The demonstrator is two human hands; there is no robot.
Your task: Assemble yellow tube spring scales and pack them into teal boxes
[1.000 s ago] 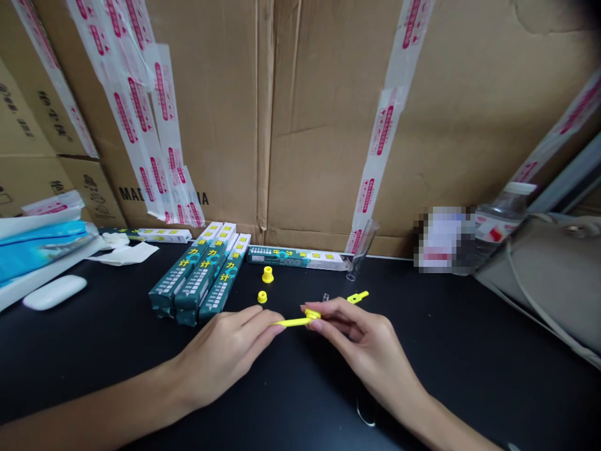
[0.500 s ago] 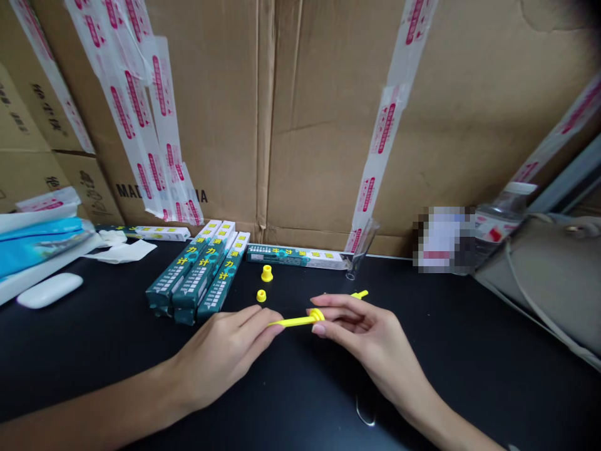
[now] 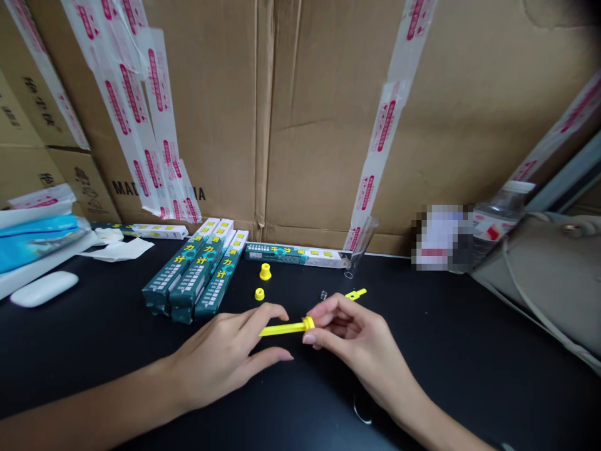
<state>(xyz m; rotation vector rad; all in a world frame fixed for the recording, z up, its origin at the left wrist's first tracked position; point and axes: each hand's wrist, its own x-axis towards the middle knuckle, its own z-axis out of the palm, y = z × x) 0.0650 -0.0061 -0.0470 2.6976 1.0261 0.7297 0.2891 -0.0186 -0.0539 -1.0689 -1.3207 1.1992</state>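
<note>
A thin yellow plastic rod (image 3: 284, 327) with a ring at its right end lies level just above the black table (image 3: 469, 351). My right hand (image 3: 352, 338) pinches the ring end between thumb and fingers. My left hand (image 3: 230, 351) holds the rod's other end, index finger over it and thumb below. Behind the hands lie two small yellow caps (image 3: 265, 271) (image 3: 259, 294), a tiny metal spring (image 3: 323, 294) and a yellow hook piece (image 3: 355, 293).
Three green boxes (image 3: 197, 269) lie side by side at left centre, another green box (image 3: 293, 255) against the cardboard wall (image 3: 300, 113). A clear tube (image 3: 361, 244) leans there. A white mouse (image 3: 43, 288), papers, a water bottle (image 3: 498, 219) and a beige bag (image 3: 549, 275) ring the table.
My left thumb has dropped away from the index finger, spreading the hand round the rod's left end. The rod has slid slightly left, and the spring behind my right hand shows again.
</note>
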